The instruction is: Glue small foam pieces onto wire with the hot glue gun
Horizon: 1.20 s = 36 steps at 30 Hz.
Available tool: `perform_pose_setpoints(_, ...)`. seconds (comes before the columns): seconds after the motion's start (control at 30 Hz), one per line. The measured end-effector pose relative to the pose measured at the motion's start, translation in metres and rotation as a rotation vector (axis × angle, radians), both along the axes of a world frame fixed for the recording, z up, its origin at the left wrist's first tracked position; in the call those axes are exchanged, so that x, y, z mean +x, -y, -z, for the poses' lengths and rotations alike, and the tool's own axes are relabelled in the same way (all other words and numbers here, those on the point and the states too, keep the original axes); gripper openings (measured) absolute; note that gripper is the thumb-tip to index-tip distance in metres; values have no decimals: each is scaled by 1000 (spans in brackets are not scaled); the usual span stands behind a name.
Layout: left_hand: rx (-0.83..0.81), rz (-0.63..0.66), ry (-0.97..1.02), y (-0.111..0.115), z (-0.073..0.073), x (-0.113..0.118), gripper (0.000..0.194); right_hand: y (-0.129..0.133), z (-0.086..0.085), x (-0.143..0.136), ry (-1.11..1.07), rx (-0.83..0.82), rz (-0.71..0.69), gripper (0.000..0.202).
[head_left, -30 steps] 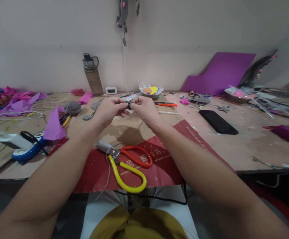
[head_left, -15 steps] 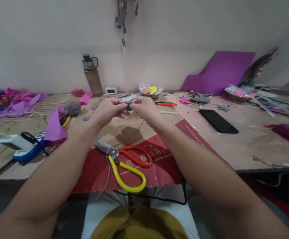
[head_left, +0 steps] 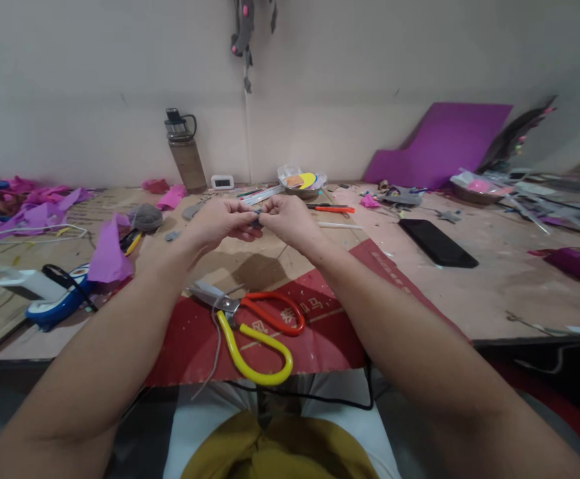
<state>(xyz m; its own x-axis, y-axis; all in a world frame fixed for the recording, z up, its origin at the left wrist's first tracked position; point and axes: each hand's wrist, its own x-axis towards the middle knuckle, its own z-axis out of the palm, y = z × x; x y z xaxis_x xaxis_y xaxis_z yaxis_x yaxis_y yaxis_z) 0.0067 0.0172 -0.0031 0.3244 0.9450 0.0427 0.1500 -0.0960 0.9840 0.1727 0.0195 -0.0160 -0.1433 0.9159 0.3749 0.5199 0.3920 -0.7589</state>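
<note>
Both my hands meet above the middle of the table, fingertips almost touching. My left hand [head_left: 224,221] and my right hand [head_left: 290,221] pinch a small dark grey-blue piece [head_left: 257,216] between them; the fingers cover most of it, so its kind is unclear. Below them, scissors [head_left: 230,306] with one red and one yellow handle lie spread on a red printed sheet [head_left: 320,332]. A thin grey cord [head_left: 217,352] runs across the scissors and hangs over the table's front edge. Left of my hands lies a small grey scrap [head_left: 172,236].
A bottle [head_left: 187,163] and a small white clock [head_left: 222,181] stand by the wall. At left are a grey yarn ball [head_left: 146,217], purple pieces [head_left: 110,253] and a blue-and-white power strip [head_left: 58,303]. A black phone [head_left: 438,243] and an orange cutter [head_left: 334,209] lie right.
My fingertips have shifted slightly around the small piece, which now shows less between them. My left fingers have curled in a little. Everything else stays put.
</note>
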Motion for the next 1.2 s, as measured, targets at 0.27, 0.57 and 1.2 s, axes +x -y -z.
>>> perform_pose_setpoints(0.27, 110, -172, -23, -3, 1, 2, 15, 0, 6, -5, -99, 25, -66, 13)
perform_pose_setpoints(0.57, 236, -245, -54, -3, 4, 2, 13, -10, 13, -6, -170, 67, -69, 9)
perform_pose_setpoints(1.2, 214, -480, -23, -36, 23, -27, 12, -6, 5, -1, -279, 107, 68, 24)
